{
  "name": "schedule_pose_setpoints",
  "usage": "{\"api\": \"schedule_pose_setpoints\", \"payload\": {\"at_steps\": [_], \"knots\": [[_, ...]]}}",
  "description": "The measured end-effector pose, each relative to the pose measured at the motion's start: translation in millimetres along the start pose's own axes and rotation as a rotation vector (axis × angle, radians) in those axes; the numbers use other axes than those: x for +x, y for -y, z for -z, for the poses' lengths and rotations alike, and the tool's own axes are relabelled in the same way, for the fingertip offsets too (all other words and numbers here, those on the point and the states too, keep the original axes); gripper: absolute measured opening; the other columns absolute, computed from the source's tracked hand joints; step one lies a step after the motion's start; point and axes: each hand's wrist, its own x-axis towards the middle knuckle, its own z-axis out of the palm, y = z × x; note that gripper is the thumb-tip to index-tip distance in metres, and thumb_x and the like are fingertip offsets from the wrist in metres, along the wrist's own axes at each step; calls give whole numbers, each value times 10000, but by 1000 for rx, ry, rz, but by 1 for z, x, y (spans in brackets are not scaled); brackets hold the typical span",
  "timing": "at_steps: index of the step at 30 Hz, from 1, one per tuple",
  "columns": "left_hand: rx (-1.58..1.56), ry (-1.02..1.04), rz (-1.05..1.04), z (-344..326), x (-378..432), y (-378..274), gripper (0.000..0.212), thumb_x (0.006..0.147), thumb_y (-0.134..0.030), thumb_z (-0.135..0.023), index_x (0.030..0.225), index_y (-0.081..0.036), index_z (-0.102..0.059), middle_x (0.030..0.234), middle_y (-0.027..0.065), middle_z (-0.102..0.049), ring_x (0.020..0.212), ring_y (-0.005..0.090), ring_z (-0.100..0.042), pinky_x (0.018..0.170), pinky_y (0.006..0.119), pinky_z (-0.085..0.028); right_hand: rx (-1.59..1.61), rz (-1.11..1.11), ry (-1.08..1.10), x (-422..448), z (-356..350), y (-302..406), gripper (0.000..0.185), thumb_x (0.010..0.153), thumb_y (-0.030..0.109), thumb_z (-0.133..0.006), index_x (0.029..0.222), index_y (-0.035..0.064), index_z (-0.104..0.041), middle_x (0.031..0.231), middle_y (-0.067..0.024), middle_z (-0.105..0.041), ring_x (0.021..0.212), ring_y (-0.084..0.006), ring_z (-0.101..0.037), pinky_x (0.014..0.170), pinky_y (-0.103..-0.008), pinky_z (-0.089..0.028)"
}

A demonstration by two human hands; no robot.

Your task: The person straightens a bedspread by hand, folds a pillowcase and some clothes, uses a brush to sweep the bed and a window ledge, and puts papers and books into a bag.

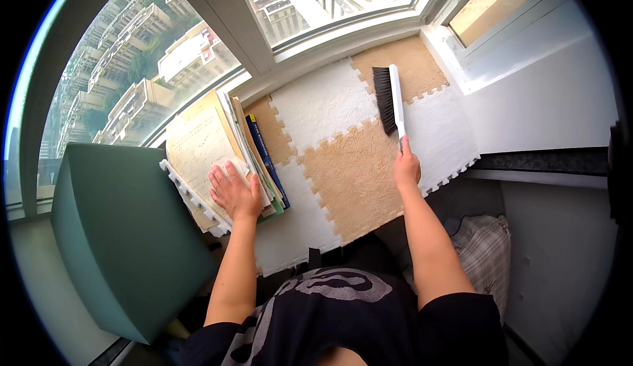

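Observation:
My right hand point(407, 169) grips the handle end of a white hand brush point(396, 94) with dark bristles. The brush lies over white and tan interlocking foam mat tiles point(358, 178) with a plush surface, its bristles facing left. Whether the bristles touch the mat, I cannot tell. On the left, my left hand point(236, 193) rests with its fingers apart on a stack of papers and books point(198, 136). The top sheet bears handwriting. A dark blue book point(267, 158) stands out along the stack's right side.
Window frames point(346, 32) border the mat at the back, with buildings outside. A green padded block point(128, 227) stands at the left, close to the stack. A white wall panel point(534, 99) rises at the right. Below the mat's right edge is a plaid cloth item point(482, 257).

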Motion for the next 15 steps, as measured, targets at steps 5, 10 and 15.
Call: {"api": "schedule_pose_setpoints", "payload": {"at_steps": [5, 10, 15], "knots": [[17, 3, -5, -1, 1, 0, 691, 801, -460, -435, 1335, -82, -215, 1393, 192, -127, 1297, 340, -73, 1002, 512, -70, 308, 67, -284, 23, -3, 0, 515, 816, 158, -511, 1295, 238, -338, 804, -164, -575, 756, -330, -566, 664, -422, -448], [21, 21, -5, -1, 2, -5, 695, 790, -447, -445, 1335, -82, -217, 1395, 187, -128, 1299, 336, -72, 1006, 503, -66, 394, 250, -100, 54, -17, 45, 511, 813, 169, -509, 1293, 220, -341, 873, -186, -590, 792, -344, -571, 692, -424, -453], [34, -23, -30, -4, 1, 3, 687, 787, -435, -448, 1332, -79, -228, 1391, 186, -149, 1293, 339, -98, 1007, 494, -67, 242, -17, -77, 92, 7, -25, 462, 819, 183, -509, 1264, 203, -384, 812, -174, -610, 762, -351, -582, 655, -436, -457]]}}
